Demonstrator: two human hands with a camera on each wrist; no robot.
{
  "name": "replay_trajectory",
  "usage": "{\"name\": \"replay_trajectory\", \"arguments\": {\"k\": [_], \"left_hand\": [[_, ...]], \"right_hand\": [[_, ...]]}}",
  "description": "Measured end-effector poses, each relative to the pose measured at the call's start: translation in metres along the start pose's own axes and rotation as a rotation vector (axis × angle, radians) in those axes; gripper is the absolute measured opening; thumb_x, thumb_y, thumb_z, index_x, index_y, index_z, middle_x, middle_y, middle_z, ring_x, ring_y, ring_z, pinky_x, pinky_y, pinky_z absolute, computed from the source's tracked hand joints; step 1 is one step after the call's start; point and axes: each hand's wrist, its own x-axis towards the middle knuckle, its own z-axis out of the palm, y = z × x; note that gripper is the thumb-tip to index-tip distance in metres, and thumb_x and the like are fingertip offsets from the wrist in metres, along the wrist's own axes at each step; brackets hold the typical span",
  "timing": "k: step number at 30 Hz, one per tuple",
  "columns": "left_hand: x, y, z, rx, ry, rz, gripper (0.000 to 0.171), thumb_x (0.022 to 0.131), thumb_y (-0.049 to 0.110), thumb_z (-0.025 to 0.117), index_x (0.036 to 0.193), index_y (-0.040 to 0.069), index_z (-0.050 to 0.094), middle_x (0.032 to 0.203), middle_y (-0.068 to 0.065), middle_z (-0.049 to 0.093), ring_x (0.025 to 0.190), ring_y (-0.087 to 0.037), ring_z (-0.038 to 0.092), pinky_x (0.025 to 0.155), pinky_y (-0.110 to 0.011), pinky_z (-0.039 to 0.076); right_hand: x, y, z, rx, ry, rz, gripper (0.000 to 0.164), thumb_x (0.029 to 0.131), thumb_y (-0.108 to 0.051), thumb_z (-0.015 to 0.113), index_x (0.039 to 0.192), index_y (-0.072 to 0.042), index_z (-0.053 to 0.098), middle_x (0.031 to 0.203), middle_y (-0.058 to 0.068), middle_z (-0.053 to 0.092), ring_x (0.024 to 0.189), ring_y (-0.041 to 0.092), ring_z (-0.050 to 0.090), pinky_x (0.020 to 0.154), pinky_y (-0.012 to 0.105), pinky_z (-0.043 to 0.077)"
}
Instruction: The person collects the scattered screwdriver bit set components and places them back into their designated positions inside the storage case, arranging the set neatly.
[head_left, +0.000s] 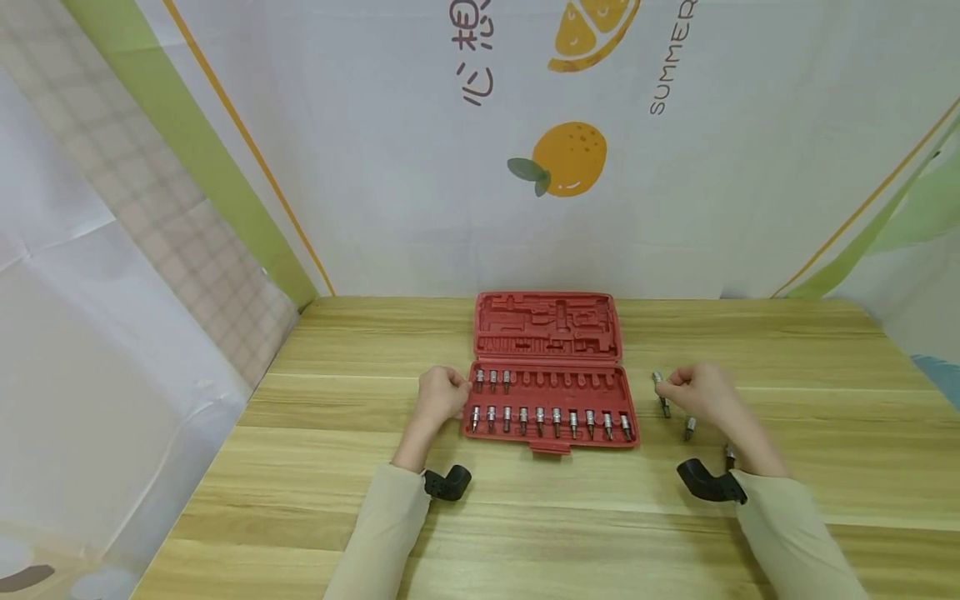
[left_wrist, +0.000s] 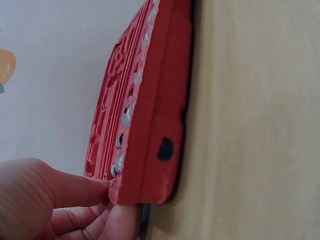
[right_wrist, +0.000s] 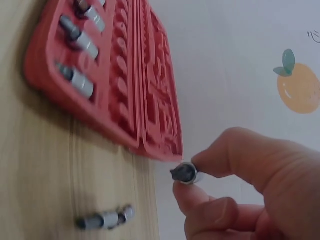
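Observation:
A red plastic case (head_left: pixel 551 400) lies open on the table, its lid (head_left: pixel 547 325) folded back. Silver bit sockets (head_left: pixel 540 419) fill its front row, and three more sit at the left end of the back row. My left hand (head_left: pixel 442 393) grips the case's left edge, thumb on top and fingers at the side, as the left wrist view shows. Right of the case, my right hand (head_left: pixel 703 392) pinches a bit socket (right_wrist: pixel 185 173) between thumb and index finger, its dark tip pointing toward the right wrist camera. Below that hand lies another bit socket (right_wrist: pixel 107 220).
More loose bit sockets lie on the table to the right, one (head_left: pixel 690 428) below the right hand and another (head_left: pixel 730 456) partly behind the right wrist. A printed cloth (head_left: pixel 390 208) hangs behind the wooden table (head_left: pixel 337 467). Black wrist mounts (head_left: pixel 711 483) stick out from both sleeves.

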Motion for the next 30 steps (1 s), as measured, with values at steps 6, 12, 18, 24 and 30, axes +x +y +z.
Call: {"name": "replay_trajectory", "arguments": {"k": [6,12,18,24,30], "left_hand": [[0.001,-0.001,0.0,0.005,0.006,-0.005,0.014,0.088,0.002,0.06,0.079,-0.005,0.067,0.072,-0.014,0.064,0.042,-0.013,0.058,0.042,-0.022,0.051],[0.002,-0.001,0.001,0.005,0.001,-0.028,0.014,0.088,0.003,0.061,0.079,-0.005,0.067,0.073,-0.014,0.064,0.042,-0.012,0.057,0.043,-0.022,0.051],[0.002,-0.001,0.001,0.006,0.001,-0.032,0.014,0.088,0.003,0.061,0.079,-0.005,0.067,0.072,-0.013,0.063,0.042,-0.011,0.057,0.043,-0.023,0.052],[0.001,0.001,0.001,0.009,0.001,-0.035,0.014,0.089,0.003,0.06,0.08,-0.005,0.067,0.074,-0.014,0.064,0.042,-0.011,0.057,0.043,-0.023,0.052],[0.001,0.0,0.001,0.012,0.0,-0.031,0.014,0.088,0.003,0.061,0.079,-0.005,0.067,0.073,-0.014,0.064,0.041,-0.01,0.056,0.042,-0.022,0.051]], "right_hand": [[0.008,-0.014,0.008,0.0,0.007,-0.048,0.022,0.086,-0.016,0.058,0.074,0.0,0.065,0.064,0.002,0.058,0.054,0.013,0.041,0.052,0.027,0.037],[0.018,-0.026,0.017,-0.004,0.003,-0.081,0.026,0.086,-0.015,0.059,0.063,-0.005,0.056,0.055,-0.005,0.043,0.05,0.011,0.033,0.051,0.026,0.032],[0.025,-0.04,0.027,-0.005,-0.024,-0.073,0.03,0.089,-0.017,0.058,0.061,-0.009,0.052,0.052,-0.004,0.037,0.049,0.011,0.03,0.048,0.025,0.028],[0.031,-0.053,0.036,-0.003,-0.02,-0.101,0.028,0.088,-0.016,0.059,0.063,-0.005,0.057,0.053,-0.003,0.042,0.048,0.011,0.034,0.047,0.024,0.03],[0.036,-0.064,0.045,0.018,-0.022,-0.142,0.032,0.087,-0.014,0.06,0.056,-0.009,0.053,0.048,-0.005,0.036,0.045,0.009,0.027,0.046,0.023,0.026]]}}
